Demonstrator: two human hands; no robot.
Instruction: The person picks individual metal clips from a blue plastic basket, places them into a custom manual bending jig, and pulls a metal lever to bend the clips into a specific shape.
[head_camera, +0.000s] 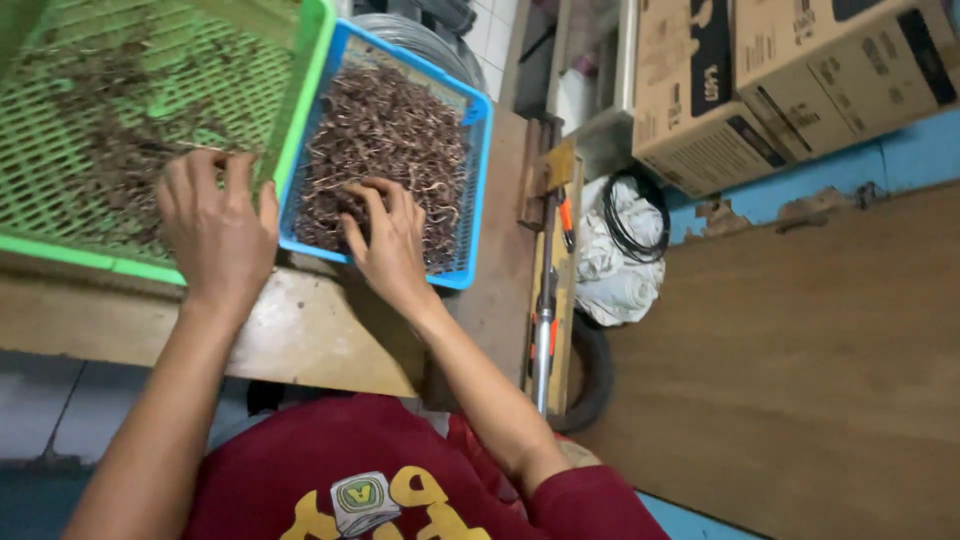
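Observation:
A green slotted plastic tray (60, 130) lies on the wooden table (320, 335), with dark bits of dried roots (120, 150) scattered in it. My left hand (215, 225) rests on the tray's near right corner, fingers spread over the bits. Beside it a blue slotted basket (478, 150) holds a heap of brown dried curly roots (385, 140). My right hand (390, 240) lies on the near part of that heap, fingers curled into the roots. Whether the fingers grip any strands is hidden.
A narrow wooden strip (553, 290) with a metal tool with an orange grip (545, 320) runs along the table's right edge. White cloth and a black cable coil (625, 235) lie beyond it. Cardboard boxes (790, 80) stand at the upper right, above a brown floor (800, 370).

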